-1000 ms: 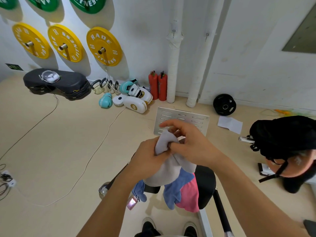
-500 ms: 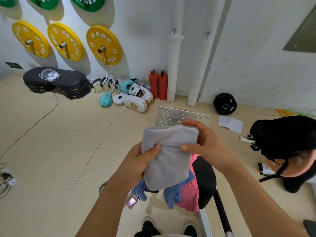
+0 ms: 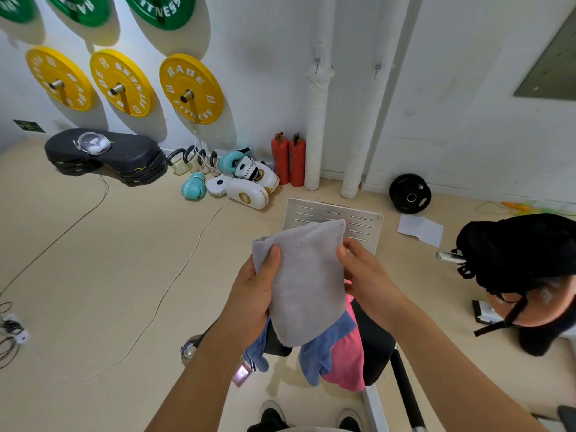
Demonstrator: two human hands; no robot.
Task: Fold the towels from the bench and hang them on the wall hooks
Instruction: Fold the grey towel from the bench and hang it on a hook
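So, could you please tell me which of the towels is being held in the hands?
The grey towel, gripped by both hands; the blue towel and pink towel lie on the bench.

yellow plates [image 3: 190,88] | fire extinguishers [image 3: 288,159] | boxing gloves [image 3: 193,190]

The three yellow weight plates [image 3: 191,88] on the wall pegs carry white raised lettering, read in full on the rightmost one as "RADE" across the top and "FITNESS" along the bottom; the other two show the same words only in part. Above them, a green weight plate [image 3: 159,9] cut by the top edge shows "FITNESS" in white. A white punch pad [image 3: 246,194] on the floor has small dark lettering along its edge, and a teal boxing glove [image 3: 193,190] has white print on its cuff, both too small to read.
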